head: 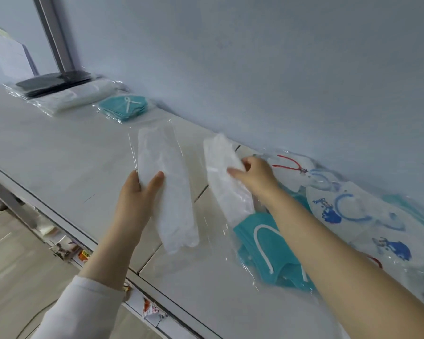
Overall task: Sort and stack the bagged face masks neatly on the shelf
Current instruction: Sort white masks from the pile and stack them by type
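My left hand [138,194] holds a clear bag of white masks [167,182] by its left edge, above the white shelf [59,152]. My right hand [252,176] pinches a second bag of white masks [227,184] at the edge of a loose pile. That pile holds a teal mask bag [272,255] and printed white-and-blue mask bags [357,211] against the wall. At the far left stand sorted stacks: black masks [56,81] on white masks [81,99], and a teal bag [124,106] beside them.
The pale blue wall [255,69] runs along the shelf's back edge. A grey metal post [56,35] rises at the far left corner. Packaged goods [83,255] show on a lower shelf under the front edge, with tiled floor [15,253] below.
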A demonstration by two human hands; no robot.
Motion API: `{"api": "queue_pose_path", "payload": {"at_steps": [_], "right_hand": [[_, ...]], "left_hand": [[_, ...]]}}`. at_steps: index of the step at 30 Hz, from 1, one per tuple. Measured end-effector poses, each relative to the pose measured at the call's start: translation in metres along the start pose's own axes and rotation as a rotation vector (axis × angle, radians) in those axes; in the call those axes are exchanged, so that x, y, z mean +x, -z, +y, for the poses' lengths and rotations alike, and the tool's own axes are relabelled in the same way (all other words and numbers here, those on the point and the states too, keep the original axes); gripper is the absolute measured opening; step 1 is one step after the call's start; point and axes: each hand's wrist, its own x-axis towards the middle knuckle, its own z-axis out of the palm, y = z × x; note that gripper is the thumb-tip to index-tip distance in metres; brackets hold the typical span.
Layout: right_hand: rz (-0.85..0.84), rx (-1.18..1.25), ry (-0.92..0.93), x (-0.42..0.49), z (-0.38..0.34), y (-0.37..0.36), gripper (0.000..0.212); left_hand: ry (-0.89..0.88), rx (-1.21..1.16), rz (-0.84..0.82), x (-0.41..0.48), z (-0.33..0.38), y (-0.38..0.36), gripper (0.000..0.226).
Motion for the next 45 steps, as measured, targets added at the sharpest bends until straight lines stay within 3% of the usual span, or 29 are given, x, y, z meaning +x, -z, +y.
{"api": "queue_pose_path", "payload": {"at_steps": [1, 4, 8, 11, 14, 18, 22, 26, 30, 35, 40, 45], "right_hand": [[0.09, 0.178, 0.022, 0.001, -0.003, 0.006, 0.02], [0.286, 0.623, 0.004, -0.005, -0.013, 0.035, 0.021], [0.15, 1.006, -0.003, -0.046, -0.024, 0.08, 0.011], [0.085, 0.87, 0.015, -0.088, -0.008, 0.087, 0.016], [0.14, 0.846, 0.003, -0.122, 0.017, 0.077, 0.015], [0.208, 0.785, 0.071, -0.155, 0.034, 0.071, 0.029], [0.365, 0.695, 0.125, -0.182, 0.043, 0.078, 0.02], [0.444, 0.685, 0.195, -0.205, 0.045, 0.081, 0.024], [0.323, 0.631, 0.178, -0.232, 0.064, 0.075, 0.038], [0.258, 0.566, 0.076, -0.254, 0.083, 0.058, 0.035], [0.247, 0.586, 0.095, -0.264, 0.073, 0.061, 0.03], [-0.048, 0.621, 0.105, -0.287, 0.055, 0.041, 0.028]], "left_hand": [[-0.011, 0.004, 0.003, 0.0, 0.001, 0.0, 0.014], [-0.077, 0.028, 0.001, -0.003, 0.011, -0.008, 0.006], [-0.219, 0.041, -0.101, -0.018, 0.034, -0.037, 0.014], [-0.308, 0.045, -0.208, -0.037, 0.048, -0.061, 0.014], [-0.355, 0.007, -0.336, -0.064, 0.051, -0.086, 0.008], [-0.367, -0.039, -0.518, -0.103, 0.046, -0.113, 0.006], [-0.378, -0.11, -0.519, -0.126, 0.059, -0.126, 0.019], [-0.383, -0.236, -0.5, -0.14, 0.082, -0.135, 0.026], [-0.41, -0.292, -0.538, -0.156, 0.08, -0.139, 0.016], [-0.409, -0.203, -0.634, -0.178, 0.055, -0.134, 0.029], [-0.384, -0.226, -0.566, -0.185, 0.065, -0.126, 0.017], [-0.218, -0.378, -0.358, -0.188, 0.054, -0.08, 0.013]]}}
